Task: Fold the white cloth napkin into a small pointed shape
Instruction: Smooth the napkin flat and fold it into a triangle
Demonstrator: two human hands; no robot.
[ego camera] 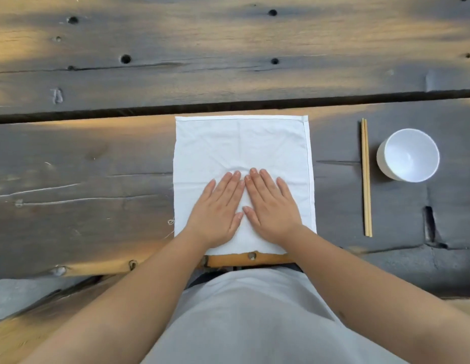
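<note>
The white cloth napkin (pixel 228 145) lies spread flat as a square on the dark wooden table (pixel 84 166), its near edge at the table's front edge. My left hand (pixel 218 208) and my right hand (pixel 270 206) rest palm down side by side on the napkin's near half, fingers straight and pointing away from me, index fingertips almost touching. Both hands press flat on the cloth and grip nothing. Faint creases run across the napkin's far half. The hands and wrists hide the napkin's near middle.
A pair of wooden chopsticks (pixel 366 177) lies right of the napkin, pointing away from me. A white bowl (pixel 408 155) stands further right. A dark gap (pixel 150 110) between planks runs across the table just beyond the napkin.
</note>
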